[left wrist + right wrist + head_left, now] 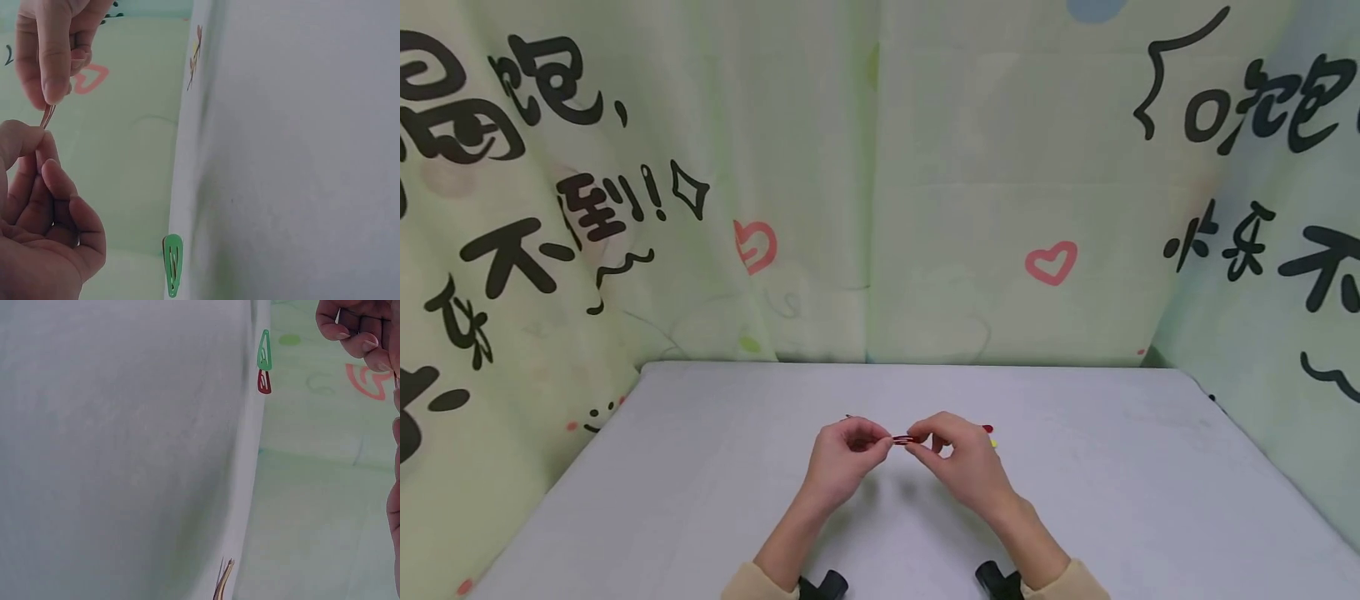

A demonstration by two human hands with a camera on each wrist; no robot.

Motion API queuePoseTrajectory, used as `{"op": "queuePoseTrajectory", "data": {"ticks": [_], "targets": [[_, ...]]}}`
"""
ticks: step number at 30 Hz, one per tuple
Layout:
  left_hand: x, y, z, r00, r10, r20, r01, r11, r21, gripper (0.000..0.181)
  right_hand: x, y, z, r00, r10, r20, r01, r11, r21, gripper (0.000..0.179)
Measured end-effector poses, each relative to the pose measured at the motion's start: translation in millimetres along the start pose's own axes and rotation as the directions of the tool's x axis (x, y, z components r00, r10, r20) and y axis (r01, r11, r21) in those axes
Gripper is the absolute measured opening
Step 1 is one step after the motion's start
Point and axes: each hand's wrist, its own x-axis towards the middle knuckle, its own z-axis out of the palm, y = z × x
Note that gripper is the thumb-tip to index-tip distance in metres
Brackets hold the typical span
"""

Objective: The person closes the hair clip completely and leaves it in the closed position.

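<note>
Both hands meet above the table, pinching a dark red snap hair clip (902, 440) between them. My left hand (847, 454) grips one end with thumb and forefinger. At the other end are the thumb and forefinger of my right hand (962, 460). In the left wrist view the clip (47, 116) shows edge-on as thin strips; whether it is snapped open or closed, I cannot tell. A green snap clip (174, 265) lies on the table. In the right wrist view, a dark red clip (264, 382) lies against a green clip (264, 353).
Beyond the right hand, a red piece (988, 428) and a yellow piece (993, 443) peek out, mostly hidden. More clips (195, 56) lie near the far side of the white table (625, 500). Printed curtains (947, 208) hang around the table.
</note>
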Motion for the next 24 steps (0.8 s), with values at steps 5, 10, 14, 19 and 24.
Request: {"op": "queuePoseTrajectory", "data": {"ticks": [5,10,14,19,24], "targets": [[-0.3,-0.3,-0.1,1.0,-0.015,0.0,0.015,1.0,-0.01,0.008,-0.1,1.8,-0.2,0.998,-0.053,0.023,0.053,0.998,-0.023,0.027],[0.1,-2.7,-0.9,1.0,-0.009,0.012,0.009,1.0,-0.016,0.009,1.6,2.3,-0.4,0.996,-0.089,0.02,0.09,0.995,-0.051,0.021],[0.2,-4.0,-2.6,0.999,0.021,0.025,-0.021,1.0,0.001,0.008,3.0,2.9,-0.7,0.994,-0.105,0.017,0.106,0.992,-0.072,0.023],[3.7,-3.3,-7.3,0.996,0.067,0.057,-0.07,0.996,0.052,0.012,4.5,3.4,-6.2,0.998,-0.064,0.014,0.065,0.993,-0.098,0.027],[10.0,-4.1,-19.7,0.996,0.071,0.049,-0.075,0.993,0.091,0.014,5.0,5.7,-15.1,0.999,0.042,0.015,-0.039,0.99,-0.134,0.027]]}}
